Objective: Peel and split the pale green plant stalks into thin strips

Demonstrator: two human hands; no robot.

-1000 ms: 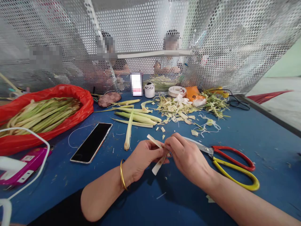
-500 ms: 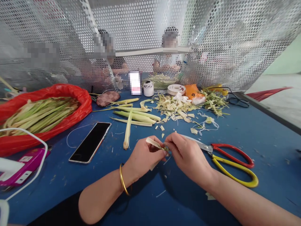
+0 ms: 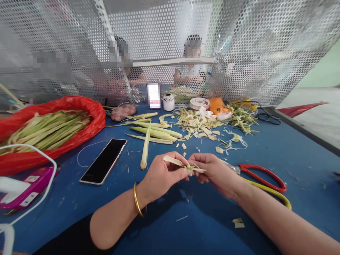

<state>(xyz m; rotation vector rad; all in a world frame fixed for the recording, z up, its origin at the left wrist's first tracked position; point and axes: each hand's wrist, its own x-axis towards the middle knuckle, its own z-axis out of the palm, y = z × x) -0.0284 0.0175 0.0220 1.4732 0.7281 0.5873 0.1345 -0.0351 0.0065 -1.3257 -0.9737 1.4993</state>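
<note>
Over the near middle of the blue table, my left hand (image 3: 162,175) pinches a pale leaf strip (image 3: 173,161) with a small greenish folded or knotted part by the fingertips. One end of the strip sticks up past my left index finger. My right hand (image 3: 216,171) is closed at the other end, fingertips almost meeting those of the left. How the strip is folded is partly hidden by the fingers. Scissors (image 3: 262,170) with one red and one yellow handle lie partly behind my right hand. Beyond the hands are several long green leaf pieces (image 3: 159,134).
At left are a red bag (image 3: 99,118) of leaves, a phone (image 3: 103,161) and a purple power strip (image 3: 34,187) with a white cable. Trimmings (image 3: 196,120), a tape roll (image 3: 199,103) and a thread spool (image 3: 168,102) lie by the perforated screen (image 3: 159,32); people sit behind it.
My right hand has turned and opened out slightly, so more of the leaf strip's greenish middle and right end shows. My left hand keeps its pinch. The view has shifted slightly.
</note>
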